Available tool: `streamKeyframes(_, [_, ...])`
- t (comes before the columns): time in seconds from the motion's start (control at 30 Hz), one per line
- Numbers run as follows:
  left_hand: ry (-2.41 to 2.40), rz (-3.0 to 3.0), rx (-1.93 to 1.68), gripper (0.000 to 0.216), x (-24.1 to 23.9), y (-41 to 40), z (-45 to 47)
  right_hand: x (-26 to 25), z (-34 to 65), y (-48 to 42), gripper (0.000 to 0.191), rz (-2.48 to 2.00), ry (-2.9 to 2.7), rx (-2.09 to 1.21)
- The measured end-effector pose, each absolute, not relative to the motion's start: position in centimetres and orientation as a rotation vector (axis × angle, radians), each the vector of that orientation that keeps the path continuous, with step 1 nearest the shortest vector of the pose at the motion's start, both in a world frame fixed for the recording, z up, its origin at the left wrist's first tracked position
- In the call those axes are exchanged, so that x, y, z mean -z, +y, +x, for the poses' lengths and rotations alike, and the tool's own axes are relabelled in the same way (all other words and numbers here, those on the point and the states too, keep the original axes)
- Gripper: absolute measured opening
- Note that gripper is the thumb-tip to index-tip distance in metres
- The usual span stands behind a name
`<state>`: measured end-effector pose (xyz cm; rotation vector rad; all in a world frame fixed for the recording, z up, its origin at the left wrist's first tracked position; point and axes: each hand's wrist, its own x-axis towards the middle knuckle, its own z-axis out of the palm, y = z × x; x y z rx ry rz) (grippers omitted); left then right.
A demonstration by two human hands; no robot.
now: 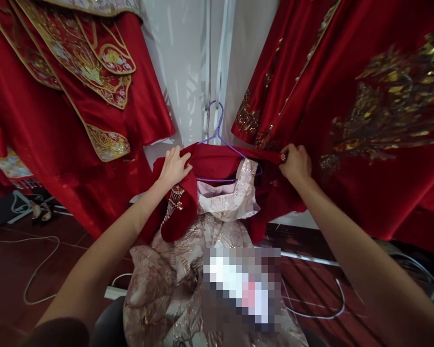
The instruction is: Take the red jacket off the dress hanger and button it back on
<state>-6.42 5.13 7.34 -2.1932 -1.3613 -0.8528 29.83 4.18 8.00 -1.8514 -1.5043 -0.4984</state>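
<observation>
My left hand (174,166) is closed over the left shoulder of a dark red jacket (217,161), above a beaded tassel ornament. Pinched in my right hand (296,163) is the jacket's other side, close to a small jewelled button. The cloth is drawn out wide between both hands. Behind it rises a purple wire hanger (220,118), its hook at a pale upright pole. A pale pink and gold patterned dress (224,207) hangs in front, one strap over the hanger's right side. Its other strap is hidden, and its skirt spreads down towards me.
Red embroidered gowns hang at left (104,125) and right (347,120). A pixelated patch covers something bright on the skirt. A white cable (56,246) lies on the red tiled floor, with shoes (41,212) farther back. White curtain-like cloth (177,62) is behind.
</observation>
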Motion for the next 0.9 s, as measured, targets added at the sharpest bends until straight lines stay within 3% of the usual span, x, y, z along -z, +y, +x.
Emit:
streamKeyframes(0.23, [-1.388, -2.171, 0.954, 0.018, -5.8, 4.4, -4.9, -8.8, 26.1, 2.2, 0.037, -1.461, -1.891, -0.125])
streamKeyframes(0.43, [-1.485, -2.15, 1.074, 0.017, -4.9, 3.1, -3.6, -9.5, 17.5, 0.6, 0.051, -1.358, -1.822, -0.09])
streamKeyframes(0.57, [-1.466, -2.173, 1.063, 0.015, -5.5, 3.3, -4.5, -6.7, 14.3, 0.1, 0.039, -1.256, -2.041, -0.2])
streamKeyframes(0.7, [-1.434, -2.196, 1.096, 0.016, -5.5, 2.1, -5.2, -4.0, 16.0, 0.2, 0.028, -1.342, -1.91, -0.166])
streamKeyframes(0.8, [-1.487, -2.088, 1.234, 0.02, -4.5, 0.1, -4.7, -3.8, 17.8, 0.0, 0.034, -1.218, -1.677, -0.236])
streamKeyframes(0.9, [-1.528, -2.104, 1.295, 0.023, -3.5, -1.6, -3.6, -4.5, 18.1, -0.7, 0.025, -1.035, -1.671, -0.434])
